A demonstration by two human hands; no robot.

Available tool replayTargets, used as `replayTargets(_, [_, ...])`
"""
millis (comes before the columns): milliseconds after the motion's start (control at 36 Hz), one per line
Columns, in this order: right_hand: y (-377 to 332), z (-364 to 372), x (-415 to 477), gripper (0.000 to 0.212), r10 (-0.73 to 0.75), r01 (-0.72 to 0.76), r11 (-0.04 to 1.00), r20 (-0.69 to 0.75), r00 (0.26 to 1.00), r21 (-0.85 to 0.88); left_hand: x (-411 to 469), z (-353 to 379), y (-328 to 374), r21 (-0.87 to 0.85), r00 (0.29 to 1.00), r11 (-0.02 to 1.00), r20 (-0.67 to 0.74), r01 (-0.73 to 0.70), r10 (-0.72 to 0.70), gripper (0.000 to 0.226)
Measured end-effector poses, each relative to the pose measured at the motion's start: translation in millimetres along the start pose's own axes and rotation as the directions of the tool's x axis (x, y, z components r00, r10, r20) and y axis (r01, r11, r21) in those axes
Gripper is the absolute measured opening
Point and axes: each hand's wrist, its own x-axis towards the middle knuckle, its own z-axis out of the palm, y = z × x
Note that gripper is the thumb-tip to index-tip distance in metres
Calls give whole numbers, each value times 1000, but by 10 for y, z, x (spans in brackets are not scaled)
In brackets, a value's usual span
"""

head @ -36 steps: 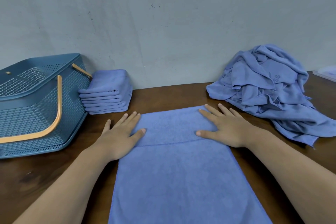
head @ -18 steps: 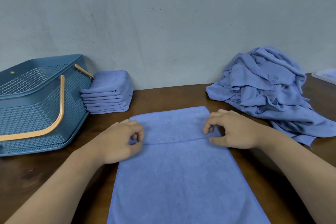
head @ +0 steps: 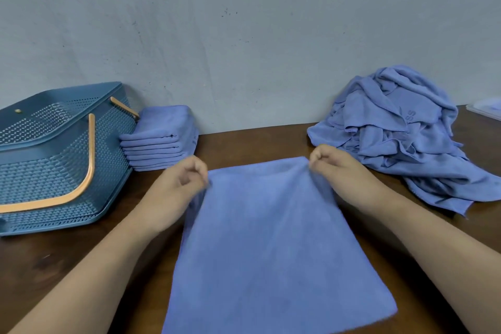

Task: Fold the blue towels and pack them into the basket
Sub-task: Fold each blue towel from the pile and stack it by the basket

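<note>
A pale grey wall (head: 244,35) backs a dark wooden table (head: 54,266). The towel (head: 271,252) being folded lies in the middle of the table, its near part flat and its far edge lifted. The blue basket (head: 54,176) with orange handles sits at the left, and a heap of unfolded towels (head: 401,144) is piled at the right. A stack of folded towels (head: 162,141) rests just beside the basket, against the wall. The left hand (head: 179,184) and right hand (head: 341,168) each pinch a far corner of the towel with curled fingers.
</note>
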Motion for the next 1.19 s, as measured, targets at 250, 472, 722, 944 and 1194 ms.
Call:
replayTargets(250, [198,98,49,18,67,-67,990,-4,998,-121,90,-27,-255,119,955,955,-156,272,-253,40])
replayTargets(472, [111,8,0,25,113,-75,954,115,987,-291,93,-182,-315,301,963,930,102,210,-250,41])
replayTargets(722, [88,40,-11,17,162,-140,964,79,984,-226,36,-54,-161,86,996,995,-66,59,-54,18])
replayTargets(944, [91,63,-19,23,159,-136,967,95,983,-215,116,35,-486,437,988,898,-155,47,24,19])
replayTargets(1194, [145,140,127,30,-47,26,996,-253,966,-86,119,41,-518,492,993,870,-101,3,54,20])
